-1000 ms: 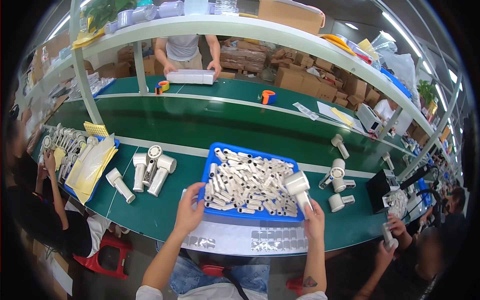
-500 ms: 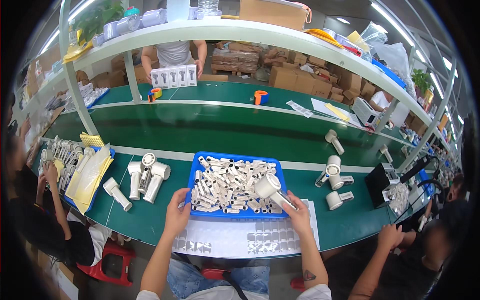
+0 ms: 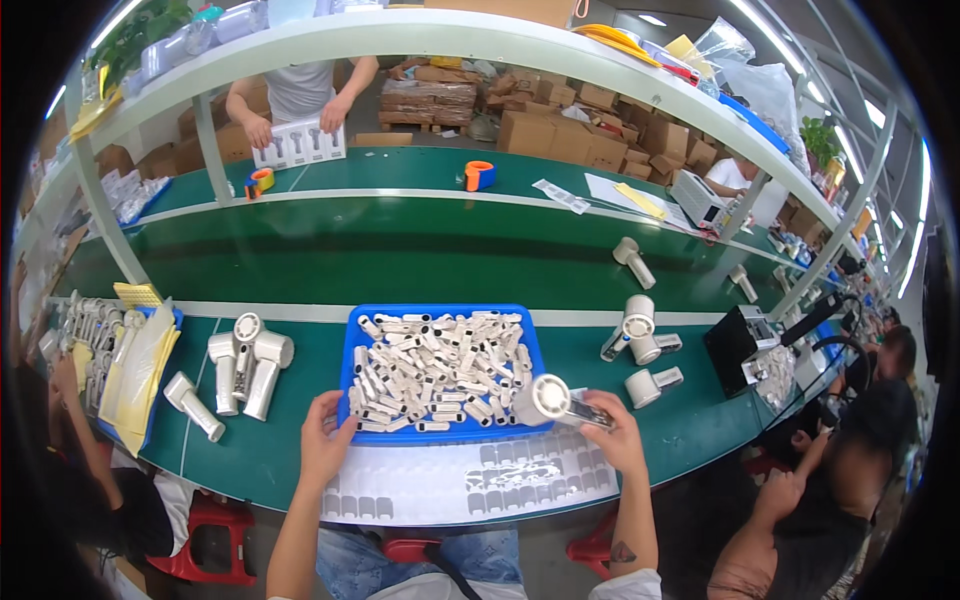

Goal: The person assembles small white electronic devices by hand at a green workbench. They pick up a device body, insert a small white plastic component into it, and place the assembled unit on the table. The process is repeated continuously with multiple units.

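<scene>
My right hand (image 3: 620, 432) grips a white handheld fan (image 3: 549, 398) by its handle, over the front right corner of a blue tray (image 3: 437, 437). The fan's round head points left and its vent side faces up toward me. Many small white handle-shaped parts (image 3: 440, 365) with dark ends fill the tray. My left hand (image 3: 322, 435) is at the tray's front left corner, thumb and fingers apart, holding nothing. Under the tray's near edge lies a white sheet (image 3: 420, 480) bearing rows of grey stickers, some of them glossy.
White fans stand and lie left (image 3: 250, 365) and right (image 3: 640, 330) of the tray. A black device (image 3: 738, 350) sits farther right. Another tray (image 3: 160, 400) with yellow sheets is at left. A shelf (image 3: 400, 40) spans above. Co-workers sit both sides; one across handles white boxes (image 3: 300, 143).
The view has shifted to the right. My right hand has turned the fan, so its vent side shows more and its handle lies more level. My left hand stays by the tray corner.
</scene>
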Motion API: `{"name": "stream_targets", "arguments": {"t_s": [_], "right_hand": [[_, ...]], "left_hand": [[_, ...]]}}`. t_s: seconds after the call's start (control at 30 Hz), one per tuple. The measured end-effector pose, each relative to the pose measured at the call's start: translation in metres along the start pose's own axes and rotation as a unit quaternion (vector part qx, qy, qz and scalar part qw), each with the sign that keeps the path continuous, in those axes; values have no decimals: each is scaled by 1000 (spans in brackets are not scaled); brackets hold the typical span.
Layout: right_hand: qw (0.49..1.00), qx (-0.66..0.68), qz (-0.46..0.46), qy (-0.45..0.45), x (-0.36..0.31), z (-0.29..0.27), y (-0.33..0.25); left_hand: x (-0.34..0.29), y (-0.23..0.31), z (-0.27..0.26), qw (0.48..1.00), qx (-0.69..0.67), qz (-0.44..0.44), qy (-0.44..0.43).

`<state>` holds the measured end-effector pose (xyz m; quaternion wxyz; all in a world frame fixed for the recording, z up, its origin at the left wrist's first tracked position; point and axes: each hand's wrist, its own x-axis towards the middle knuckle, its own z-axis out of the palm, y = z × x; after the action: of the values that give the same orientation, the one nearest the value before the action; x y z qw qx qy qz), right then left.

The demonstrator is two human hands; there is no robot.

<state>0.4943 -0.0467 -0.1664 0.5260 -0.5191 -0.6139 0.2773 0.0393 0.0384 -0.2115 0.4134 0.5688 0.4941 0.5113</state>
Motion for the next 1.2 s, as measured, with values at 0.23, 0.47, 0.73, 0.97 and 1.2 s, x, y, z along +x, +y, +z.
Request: {"name": "stream_targets", "arguments": {"t_s": [0.23,0.47,0.73,0.97,1.2], "right_hand": [[957,-204,83,189,-66,-39,17],[912,-394,24,113,-30,-24,-50],[914,-394,-33,-90,188,31,33],[893,-384,16,-234,257,38,98],[929,-315,6,-193,249,42,109]], "left_hand": [[1,17,0,994,69,66,-60],[1,13,4,986,124,107,-36],[2,4,1,995,88,54,-13],[2,10,2,984,152,91,-21],[0,6,0,983,160,91,-14]]}}
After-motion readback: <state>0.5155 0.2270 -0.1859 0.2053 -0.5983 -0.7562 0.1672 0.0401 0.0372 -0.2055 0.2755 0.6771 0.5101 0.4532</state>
